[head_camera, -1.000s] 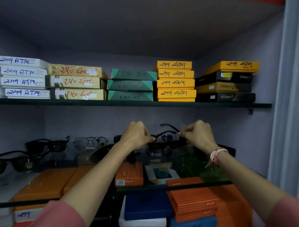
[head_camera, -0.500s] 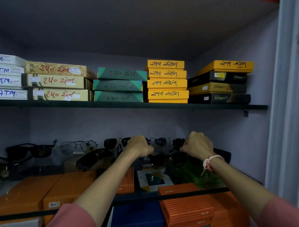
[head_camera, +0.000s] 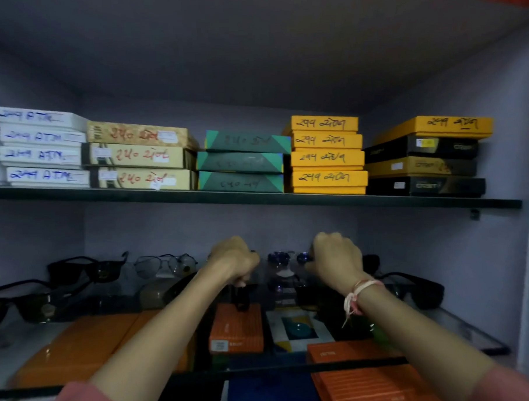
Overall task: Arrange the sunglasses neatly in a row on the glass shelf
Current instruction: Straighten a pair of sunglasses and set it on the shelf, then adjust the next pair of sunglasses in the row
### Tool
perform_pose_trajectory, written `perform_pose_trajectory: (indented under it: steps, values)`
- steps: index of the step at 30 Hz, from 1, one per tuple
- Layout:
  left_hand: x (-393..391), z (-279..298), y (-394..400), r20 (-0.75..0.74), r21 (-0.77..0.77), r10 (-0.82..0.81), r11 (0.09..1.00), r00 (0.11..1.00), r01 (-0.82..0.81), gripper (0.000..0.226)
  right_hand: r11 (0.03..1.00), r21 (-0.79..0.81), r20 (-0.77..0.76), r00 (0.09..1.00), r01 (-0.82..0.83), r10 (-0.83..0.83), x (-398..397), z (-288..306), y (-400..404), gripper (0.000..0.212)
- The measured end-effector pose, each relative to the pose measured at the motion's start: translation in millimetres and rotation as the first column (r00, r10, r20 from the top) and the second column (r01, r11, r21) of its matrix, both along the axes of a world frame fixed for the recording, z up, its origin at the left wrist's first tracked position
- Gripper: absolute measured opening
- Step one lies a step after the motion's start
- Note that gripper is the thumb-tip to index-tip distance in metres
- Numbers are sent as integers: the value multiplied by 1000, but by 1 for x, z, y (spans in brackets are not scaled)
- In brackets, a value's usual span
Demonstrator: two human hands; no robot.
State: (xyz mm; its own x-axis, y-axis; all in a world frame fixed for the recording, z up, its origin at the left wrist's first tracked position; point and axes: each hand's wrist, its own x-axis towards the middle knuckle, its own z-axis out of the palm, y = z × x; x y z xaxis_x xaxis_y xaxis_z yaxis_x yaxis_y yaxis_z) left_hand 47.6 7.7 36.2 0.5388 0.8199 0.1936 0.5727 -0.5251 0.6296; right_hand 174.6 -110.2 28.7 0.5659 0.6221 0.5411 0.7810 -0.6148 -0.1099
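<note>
both hands, left hand and right hand, were clenched on the ends of a blue-lensed pair of sunglasses at the back of the glass shelf, seemingly placing it in the row. next, a gentle let-go. labelled boxes filled the upper shelf; their contents were hidden.

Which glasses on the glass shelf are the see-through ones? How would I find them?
Look at the lower glass shelf, under the shelf stacked with boxes. Go along the back row from the left: after the black sunglasses come the clear glasses, left of the left hand. They alone have a thin wire frame and see-through lenses; their neighbours are thick, dark ones.
</note>
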Motion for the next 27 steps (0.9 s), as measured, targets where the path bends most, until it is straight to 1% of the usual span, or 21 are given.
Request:
perform_pose_trajectory:
  steps: [1,3,5,6,8,10,11,16,17,19,21,23,25,26,27]
  values:
    - [-11,-3,10,8,-11,26,1000,1000,-26,34,999,11,-33,998,-48,48,-13,-2,10,27]
    - [-31,-12,24,-23,-2,77,997,997,-77,33,991,1,-172,976,-136,134,-39,-10,31,38]
    - [-48,-21,34,-109,108,126,987,986,-115,23,979,-34,-290,939,-200,182,-60,-19,51,53]
    - [-55,-24,37,-156,185,150,975,976,-120,20,975,-56,-320,929,-216,188,-67,-23,60,60]
    - [-66,-30,44,-181,280,183,951,966,-128,31,974,-90,-353,921,-209,165,-73,-31,74,68]
    - [-74,-33,52,-202,308,186,944,962,-118,41,977,-89,-394,908,-195,146,-76,-36,84,69]
    - [-78,-34,55,-205,305,186,945,961,-118,42,978,-79,-424,894,-192,141,-77,-37,88,68]
    - [-92,-33,67,-231,332,158,940,960,-75,37,988,-50,-554,827,-147,95,-87,-41,99,71]
    - [-94,-32,68,-241,329,143,943,960,-58,36,990,-31,-581,809,-138,95,-89,-42,100,68]
    - [-98,-31,71,-237,307,101,951,966,-24,33,991,59,-628,767,-124,134,-91,-43,102,55]
    - [-101,-32,74,-173,276,52,961,984,-2,28,984,150,-648,743,-95,171,-89,-42,100,41]
    - [-104,-29,75,-45,248,14,969,999,-2,29,974,212,-620,759,-82,198,-87,-37,90,30]
    - [-106,-23,74,91,214,-13,977,996,-6,34,938,306,-565,763,-160,314,-84,-30,76,29]
    - [-107,-20,74,160,167,-39,986,986,12,40,916,334,-517,769,-224,377,-85,-26,67,30]
    - [-107,-17,72,223,93,-70,994,972,50,46,902,327,-456,789,-283,413,-85,-22,59,29]
